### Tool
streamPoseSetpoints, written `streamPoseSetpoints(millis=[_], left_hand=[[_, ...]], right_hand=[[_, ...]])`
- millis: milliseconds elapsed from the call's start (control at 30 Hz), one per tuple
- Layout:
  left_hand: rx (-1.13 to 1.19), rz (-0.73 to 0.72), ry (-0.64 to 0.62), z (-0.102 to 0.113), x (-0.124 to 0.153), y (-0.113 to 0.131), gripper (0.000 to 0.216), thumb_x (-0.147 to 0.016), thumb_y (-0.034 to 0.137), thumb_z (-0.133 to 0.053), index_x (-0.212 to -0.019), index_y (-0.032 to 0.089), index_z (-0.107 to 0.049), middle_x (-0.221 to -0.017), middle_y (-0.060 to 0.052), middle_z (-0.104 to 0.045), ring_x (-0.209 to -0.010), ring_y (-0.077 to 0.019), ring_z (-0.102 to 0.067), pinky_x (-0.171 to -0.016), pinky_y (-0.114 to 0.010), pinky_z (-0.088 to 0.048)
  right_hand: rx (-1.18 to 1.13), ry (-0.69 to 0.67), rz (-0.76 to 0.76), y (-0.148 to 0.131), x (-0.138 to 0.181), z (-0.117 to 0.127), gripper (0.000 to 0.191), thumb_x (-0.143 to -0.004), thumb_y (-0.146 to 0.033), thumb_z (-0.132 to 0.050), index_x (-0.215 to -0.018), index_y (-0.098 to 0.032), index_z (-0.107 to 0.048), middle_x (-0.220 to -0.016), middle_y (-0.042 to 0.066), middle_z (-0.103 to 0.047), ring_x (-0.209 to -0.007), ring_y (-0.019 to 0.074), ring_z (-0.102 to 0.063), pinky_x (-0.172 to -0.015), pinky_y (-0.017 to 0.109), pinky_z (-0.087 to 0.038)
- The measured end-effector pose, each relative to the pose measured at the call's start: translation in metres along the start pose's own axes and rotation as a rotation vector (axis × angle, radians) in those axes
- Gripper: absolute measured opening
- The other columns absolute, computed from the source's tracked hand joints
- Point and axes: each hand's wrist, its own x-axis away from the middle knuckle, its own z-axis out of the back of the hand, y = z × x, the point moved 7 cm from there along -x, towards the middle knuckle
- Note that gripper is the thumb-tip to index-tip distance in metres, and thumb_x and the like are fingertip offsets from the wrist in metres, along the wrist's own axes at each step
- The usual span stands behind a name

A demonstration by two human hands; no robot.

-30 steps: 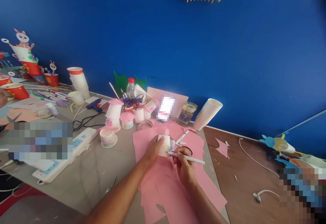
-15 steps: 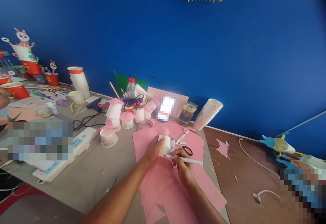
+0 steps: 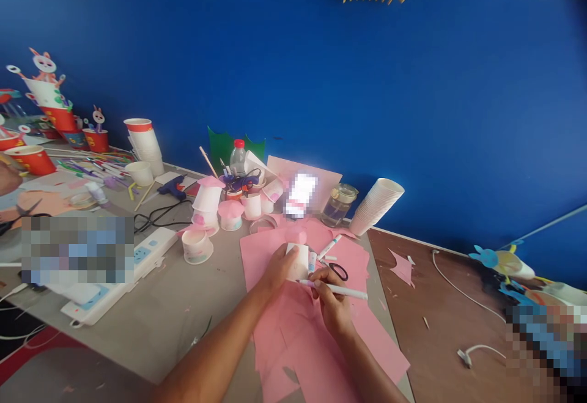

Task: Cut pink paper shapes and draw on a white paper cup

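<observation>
My left hand (image 3: 280,267) is closed around a small white piece (image 3: 299,257) that looks like a paper cup, thumb on top. A rounded pink shape (image 3: 296,233) lies at its far end. My right hand (image 3: 331,299) grips a white marker (image 3: 351,292), its tip pointing left at the lower edge of the white piece. Beneath both hands spread overlapping sheets of pink paper (image 3: 316,354). Beside the right hand are a black scissors handle (image 3: 338,271) and another white marker (image 3: 330,246).
Behind my hands stand a lit phone (image 3: 301,194), a glass jar (image 3: 339,204) and a stack of white cups (image 3: 378,206). Pink-topped cups (image 3: 230,214) are left of them. A power strip (image 3: 119,277), glue gun (image 3: 173,188) and another person's hand (image 3: 9,178) are further left.
The whole view has shifted slightly. Both hands keep their holds, and the marker tip stays near the lower edge of the white piece.
</observation>
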Motion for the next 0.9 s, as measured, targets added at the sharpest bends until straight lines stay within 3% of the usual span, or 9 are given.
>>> streamPoseSetpoints(millis=[267,500,700,900], left_hand=[[-0.01,-0.034,-0.006,0.0023,-0.0016,-0.0006,0.043,-0.074,0.054,-0.066,-0.089,0.014,-0.065,-0.077,-0.005,-0.068,-0.065,-0.0169,-0.06,-0.057,-0.027,-0.045],[-0.02,0.004,0.006,-0.0005,0.0019,0.0021,0.038,-0.075,0.05,-0.066,-0.088,0.014,-0.064,-0.074,-0.004,-0.067,-0.062,-0.0163,-0.06,-0.054,-0.026,-0.043],[-0.023,-0.029,-0.01,0.0016,-0.002,-0.001,0.041,-0.074,0.053,-0.066,-0.09,0.014,-0.065,-0.076,-0.005,-0.068,-0.065,-0.0173,-0.061,-0.056,-0.028,-0.046],[-0.026,-0.032,-0.012,0.0015,-0.0021,-0.0005,0.04,-0.077,0.053,-0.064,-0.089,0.015,-0.066,-0.077,-0.005,-0.068,-0.067,-0.0172,-0.061,-0.057,-0.027,-0.046]], right_hand=[[0.029,0.076,0.055,-0.0041,-0.0017,0.0049,0.015,-0.081,-0.031,-0.059,-0.07,-0.022,-0.061,-0.053,-0.005,-0.048,-0.051,0.0128,-0.042,-0.052,0.027,-0.033],[-0.007,0.012,0.001,0.0022,-0.0005,0.0025,0.013,-0.078,-0.029,-0.06,-0.067,-0.022,-0.061,-0.055,-0.004,-0.048,-0.05,0.0124,-0.04,-0.05,0.027,-0.032],[0.075,0.064,0.033,-0.0048,-0.002,0.0032,0.018,-0.079,-0.034,-0.061,-0.066,-0.022,-0.059,-0.052,-0.005,-0.046,-0.051,0.0133,-0.04,-0.052,0.028,-0.034],[-0.09,0.108,-0.018,-0.0002,-0.0046,0.0074,0.015,-0.077,-0.033,-0.062,-0.067,-0.022,-0.059,-0.052,-0.006,-0.044,-0.049,0.0117,-0.039,-0.05,0.026,-0.031]])
